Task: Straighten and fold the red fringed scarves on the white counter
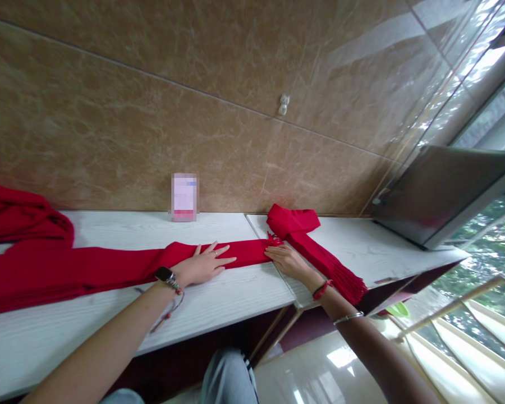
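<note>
A long red scarf (pixel 122 266) lies stretched along the white wood-grain counter, running from the left edge to a fringed end near the middle. My left hand (pixel 206 262) presses flat on it with fingers spread. At the fringed end rests my right hand (pixel 287 261), its fingers stretched out close together over the scarf's edge; its thumb is hidden. Just beyond that hand is a second red scarf (pixel 294 220), folded over at the back, its fringed end hanging over the counter's front edge. Bunched red cloth (pixel 25 221) lies at the far left.
A blurred pinkish card or device (pixel 184 196) leans upright against the tiled wall. The white counter (pixel 219 308) has a seam near my right hand. On the right stand a dark box-shaped appliance (pixel 437 193) and a railing (pixel 454 303) by the window. Beneath are open shelves.
</note>
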Tool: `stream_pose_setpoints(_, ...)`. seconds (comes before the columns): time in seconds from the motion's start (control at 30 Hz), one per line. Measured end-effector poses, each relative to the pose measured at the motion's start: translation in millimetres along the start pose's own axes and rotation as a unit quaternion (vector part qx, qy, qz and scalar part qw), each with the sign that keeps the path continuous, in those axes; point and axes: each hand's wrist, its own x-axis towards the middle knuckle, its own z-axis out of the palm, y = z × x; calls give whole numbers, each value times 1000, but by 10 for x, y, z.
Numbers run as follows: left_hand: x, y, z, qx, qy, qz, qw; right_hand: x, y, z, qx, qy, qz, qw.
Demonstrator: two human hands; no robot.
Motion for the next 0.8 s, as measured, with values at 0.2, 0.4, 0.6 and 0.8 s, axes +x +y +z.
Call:
stream_pose_setpoints(0.2,78,40,58,-14,62,70,995,-4,-64,-80,68,52,45,995)
stream_pose_setpoints(0.4,99,77,104,-11,43,67,997,311,104,-138,108,143,195,964)
stream_pose_setpoints(0.6,45,77,52,-1,15,70,997,526,270,73,86,-86,195,973)
stream_pose_setpoints(0.8,68,48,88,3,28,76,997,542,487,29,147,-97,219,960)
